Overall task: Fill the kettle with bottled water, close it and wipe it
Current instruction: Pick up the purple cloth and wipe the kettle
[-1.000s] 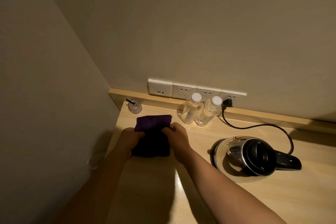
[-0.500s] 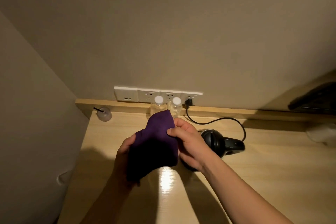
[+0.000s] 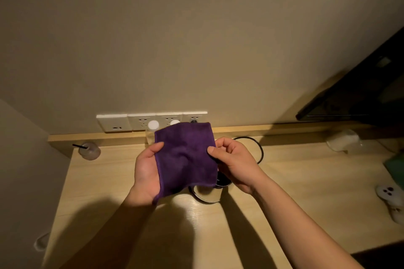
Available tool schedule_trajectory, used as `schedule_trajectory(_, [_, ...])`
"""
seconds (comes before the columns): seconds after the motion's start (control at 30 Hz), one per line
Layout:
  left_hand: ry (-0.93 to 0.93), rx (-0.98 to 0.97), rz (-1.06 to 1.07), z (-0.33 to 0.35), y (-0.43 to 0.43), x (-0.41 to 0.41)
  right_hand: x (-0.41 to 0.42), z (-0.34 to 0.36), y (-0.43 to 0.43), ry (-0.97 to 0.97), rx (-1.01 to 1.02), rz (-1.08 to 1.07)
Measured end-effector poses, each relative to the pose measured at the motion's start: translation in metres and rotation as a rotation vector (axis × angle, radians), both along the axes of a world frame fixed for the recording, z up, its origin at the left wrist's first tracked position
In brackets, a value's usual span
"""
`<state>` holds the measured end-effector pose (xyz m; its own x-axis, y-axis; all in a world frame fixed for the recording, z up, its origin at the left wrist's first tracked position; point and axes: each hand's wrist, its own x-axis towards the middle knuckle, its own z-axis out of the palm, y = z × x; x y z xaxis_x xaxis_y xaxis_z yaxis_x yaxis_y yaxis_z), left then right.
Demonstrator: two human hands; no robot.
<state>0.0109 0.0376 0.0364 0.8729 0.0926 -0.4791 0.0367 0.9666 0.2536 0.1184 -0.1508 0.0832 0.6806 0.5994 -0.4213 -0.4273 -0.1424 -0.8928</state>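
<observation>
Held up over a pale wooden desk (image 3: 113, 181): one purple cloth (image 3: 185, 157), pinched at its two side edges, left hand (image 3: 146, 172) under and beside the left edge with thumb on top, right hand (image 3: 234, 164) with curled fingers and thumb closed on the right edge. Spread flat between the two, well clear of the desktop.

Directly below and mostly hidden behind the cloth: one kettle (image 3: 207, 194), only a steel rim and a sliver of dark top in view; lid open or shut, impossible to tell. Black cord (image 3: 260, 150) looping behind the right hand toward the wall sockets (image 3: 142, 121).

Soft, light and limp, judging by the way the cloth sags at its lower corner; likely best bunched into one palm for wiping rather than kept stretched. Kettle probably heavy if filled, its polished steel likely slick; safest hold at the handle, not visible here.

Counted: two white bottle caps (image 3: 153, 125) peeking over the cloth's top edge against the socket strip, bottles otherwise hidden. One small clear jar (image 3: 89, 150) with a dark stick at far left. One white plug-like object (image 3: 391, 199) at far right. One crumpled clear bag (image 3: 343, 142) near the back ledge.
</observation>
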Motion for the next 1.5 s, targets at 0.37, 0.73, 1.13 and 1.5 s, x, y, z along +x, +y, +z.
schedule_trajectory(0.37, [-0.043,0.377,-0.230,0.045,0.014,0.091,0.018,-0.027,-0.062,-0.708,-0.548,0.138])
schedule_trajectory(0.73, [-0.014,0.774,-0.768,0.012,-0.012,0.138,0.010,-0.040,-0.062,-0.719,-0.574,0.167])
schedule_trajectory(1.13, [0.019,0.719,-1.007,-0.065,-0.027,0.159,0.017,-0.059,-0.075,-0.641,-0.478,0.176])
schedule_trajectory(1.5, [-0.086,0.725,-0.851,-0.075,-0.028,0.133,0.017,-0.060,-0.075,-0.646,-0.487,0.155])
